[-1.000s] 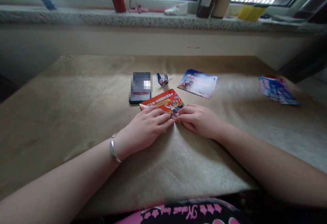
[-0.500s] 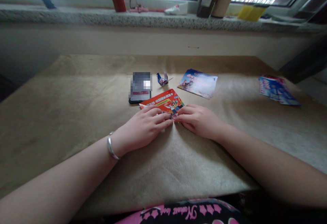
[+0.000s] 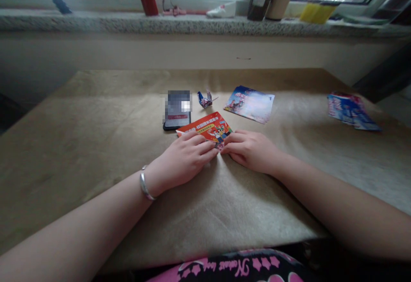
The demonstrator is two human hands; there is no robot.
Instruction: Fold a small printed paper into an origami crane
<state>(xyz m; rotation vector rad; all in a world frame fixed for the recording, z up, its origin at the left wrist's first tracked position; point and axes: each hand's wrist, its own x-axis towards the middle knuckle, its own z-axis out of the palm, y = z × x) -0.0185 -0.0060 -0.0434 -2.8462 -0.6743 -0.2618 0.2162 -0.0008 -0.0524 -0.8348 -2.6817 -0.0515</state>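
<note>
An orange-red paper flyer point(image 3: 207, 124) with white lettering and cartoon people lies on the table before me. Along its near side shows a small pink-and-dark patterned piece of paper point(image 3: 220, 145), partly covered by fingers. My left hand point(image 3: 189, 155), with a silver bangle at the wrist, presses its bent fingers on the flyer's near left edge. At the near right corner, the fingers of my right hand point(image 3: 248, 149) are pinched together on the paper. Both sets of fingertips almost meet. A folded paper figure with blue, pointed parts point(image 3: 204, 100) stands just beyond the flyer.
A phone point(image 3: 177, 121) with a blurred screen lies left of the folded figure. Blue printed flyers point(image 3: 250, 104) lie to its right, and several more flyers point(image 3: 351, 110) fan out at the far right. Behind the table point(image 3: 128, 85), the windowsill point(image 3: 112, 22) holds a red container point(image 3: 148, 1).
My left hand shifts very slightly right along the flyer's near edge. The right hand and the flyer look almost the same, and the camera view moves a little.
</note>
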